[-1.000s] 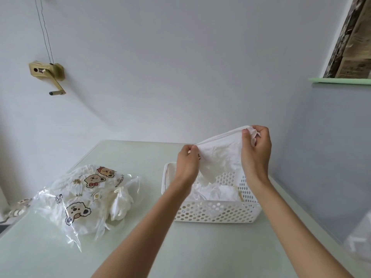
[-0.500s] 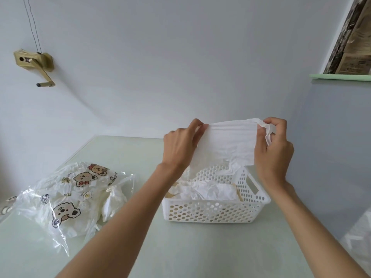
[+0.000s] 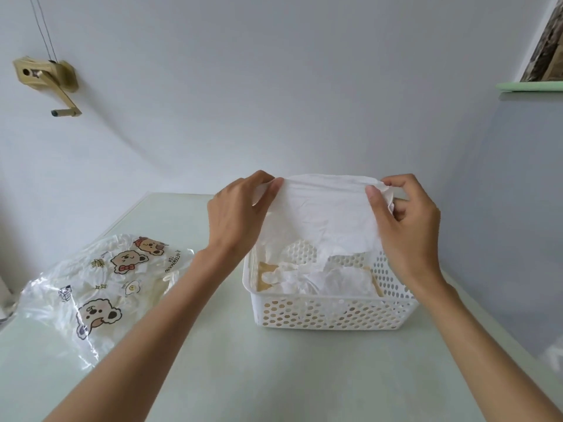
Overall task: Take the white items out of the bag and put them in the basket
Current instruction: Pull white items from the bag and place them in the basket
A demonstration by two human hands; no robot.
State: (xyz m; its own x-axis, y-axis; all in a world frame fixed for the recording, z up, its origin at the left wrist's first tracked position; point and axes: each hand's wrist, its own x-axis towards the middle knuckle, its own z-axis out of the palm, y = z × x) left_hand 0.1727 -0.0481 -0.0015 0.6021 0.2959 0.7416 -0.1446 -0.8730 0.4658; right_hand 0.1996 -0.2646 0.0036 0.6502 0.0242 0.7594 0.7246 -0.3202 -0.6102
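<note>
A thin white item (image 3: 323, 214) is stretched flat between both hands, just above the white perforated basket (image 3: 332, 313). My left hand (image 3: 237, 217) pinches its upper left corner; my right hand (image 3: 405, 223) pinches the upper right corner. Its lower edge hangs into the basket, where crumpled white items (image 3: 320, 280) lie on a tan bottom. The clear plastic bag (image 3: 100, 287) printed with cartoon bears lies on the table to the left, with white things showing through it.
The pale green table (image 3: 274, 376) runs to a white wall behind. A brass crank fitting (image 3: 48, 83) is fixed to the wall at upper left. A grey panel under a green ledge (image 3: 530, 86) bounds the right side.
My hands have drawn apart and spread the white item wide, then lowered it toward the basket. The view has shifted so the basket sits more centred.
</note>
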